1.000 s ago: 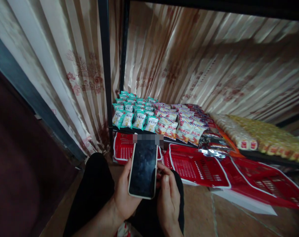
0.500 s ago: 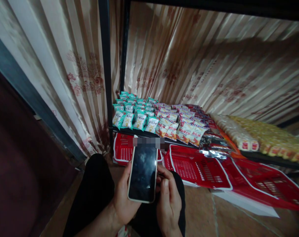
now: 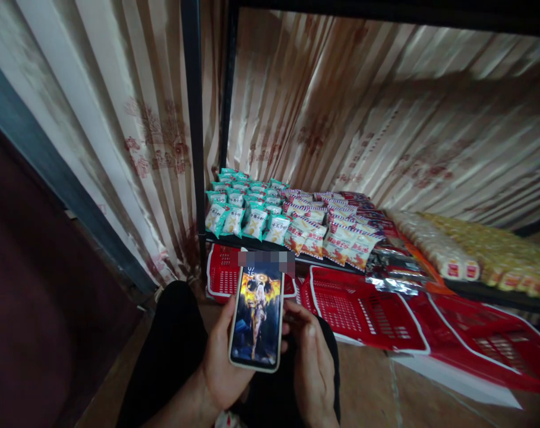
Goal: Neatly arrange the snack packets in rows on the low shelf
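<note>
A smartphone (image 3: 256, 321) in a pale case rests in my left hand (image 3: 225, 362), whose fingers wrap behind it and whose thumb lies along its left edge. Its screen is lit, with a bright yellow and orange picture on a dark ground. My right hand (image 3: 313, 362) is beside the phone's right edge, fingers loosely bent and not closed round anything. Whether its fingertips touch the case I cannot tell. Both hands are above my dark-trousered legs (image 3: 176, 333).
Snack bags in teal (image 3: 255, 221) and white-orange (image 3: 312, 235) stand in rows on a low black shelf (image 3: 234, 241). Further right are yellow packs (image 3: 488, 244). Red baskets (image 3: 368, 315) sit below on the tiled floor (image 3: 368, 386). Pleated curtains (image 3: 287, 89) hang behind.
The phone's screen was dark and now shows a lit picture. My right hand's fingers have loosened a little beside the phone. The view has shifted slightly.
</note>
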{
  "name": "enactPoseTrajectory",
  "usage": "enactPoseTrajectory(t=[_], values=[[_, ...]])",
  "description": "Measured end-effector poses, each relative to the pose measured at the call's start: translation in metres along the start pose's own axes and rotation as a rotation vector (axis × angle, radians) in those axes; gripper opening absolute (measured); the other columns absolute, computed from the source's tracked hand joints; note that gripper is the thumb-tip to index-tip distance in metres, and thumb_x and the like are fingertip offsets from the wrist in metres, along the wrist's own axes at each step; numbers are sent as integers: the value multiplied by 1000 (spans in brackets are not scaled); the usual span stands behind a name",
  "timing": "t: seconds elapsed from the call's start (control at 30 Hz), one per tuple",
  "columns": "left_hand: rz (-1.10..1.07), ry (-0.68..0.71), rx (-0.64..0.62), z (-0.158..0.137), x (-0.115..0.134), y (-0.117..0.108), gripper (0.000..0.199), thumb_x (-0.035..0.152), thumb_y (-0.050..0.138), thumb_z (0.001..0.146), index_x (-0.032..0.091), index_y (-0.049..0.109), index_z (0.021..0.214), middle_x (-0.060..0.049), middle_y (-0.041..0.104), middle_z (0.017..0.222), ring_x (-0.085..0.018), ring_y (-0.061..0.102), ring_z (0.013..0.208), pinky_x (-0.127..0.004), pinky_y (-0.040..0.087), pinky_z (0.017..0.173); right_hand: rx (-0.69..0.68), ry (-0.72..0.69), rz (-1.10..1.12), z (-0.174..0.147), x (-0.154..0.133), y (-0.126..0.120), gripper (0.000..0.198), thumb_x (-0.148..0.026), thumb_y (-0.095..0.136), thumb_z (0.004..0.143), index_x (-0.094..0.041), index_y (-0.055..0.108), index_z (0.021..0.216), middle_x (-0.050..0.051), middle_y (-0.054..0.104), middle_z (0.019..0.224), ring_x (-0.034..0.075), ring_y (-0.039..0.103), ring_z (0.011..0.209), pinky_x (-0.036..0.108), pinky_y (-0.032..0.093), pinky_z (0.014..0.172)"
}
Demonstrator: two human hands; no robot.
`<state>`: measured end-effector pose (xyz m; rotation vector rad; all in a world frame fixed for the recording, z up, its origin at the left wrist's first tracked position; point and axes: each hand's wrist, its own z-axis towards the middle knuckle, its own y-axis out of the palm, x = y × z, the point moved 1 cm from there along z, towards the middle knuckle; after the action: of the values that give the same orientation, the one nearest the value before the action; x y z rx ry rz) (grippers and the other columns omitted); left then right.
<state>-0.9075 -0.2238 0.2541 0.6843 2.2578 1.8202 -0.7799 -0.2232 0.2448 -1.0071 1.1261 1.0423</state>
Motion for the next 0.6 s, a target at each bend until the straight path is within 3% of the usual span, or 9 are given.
enactPoseTrajectory(t=[0.2,0.37,0.5,0.6], values=[[8,-14,-78,-2,0,0,53,52,45,87,7,65,108,-16,69,100,-28,64,94,-47,40,94,77,-20,26,5,6,-9,43,-52,39,88,-19,55,112,10,62,109,22,61,92,37,49,80],[-15,-18,-99,-5,-2,-3,48,49,50,86,10,65,108,-15,69,102,-29,64,93,-47,39,94,139,-199,-69,1,2,-15,39,-47,37,90,-20,58,108,11,55,122,26,51,113,45,40,94],[-12,-9,-106,-7,-2,-3,49,48,46,88,8,65,109,-14,69,99,-27,64,92,-45,40,95,151,-342,-285,-4,-10,-18,45,-51,32,90,-22,65,98,8,51,127,26,48,115,46,37,96],[-12,-16,-132,-9,-2,-6,50,48,44,89,8,64,110,-15,68,105,-26,63,96,-44,39,95,111,-360,-295,-8,-15,-17,54,-59,29,88,-22,67,94,8,47,130,28,49,113,45,39,92]])
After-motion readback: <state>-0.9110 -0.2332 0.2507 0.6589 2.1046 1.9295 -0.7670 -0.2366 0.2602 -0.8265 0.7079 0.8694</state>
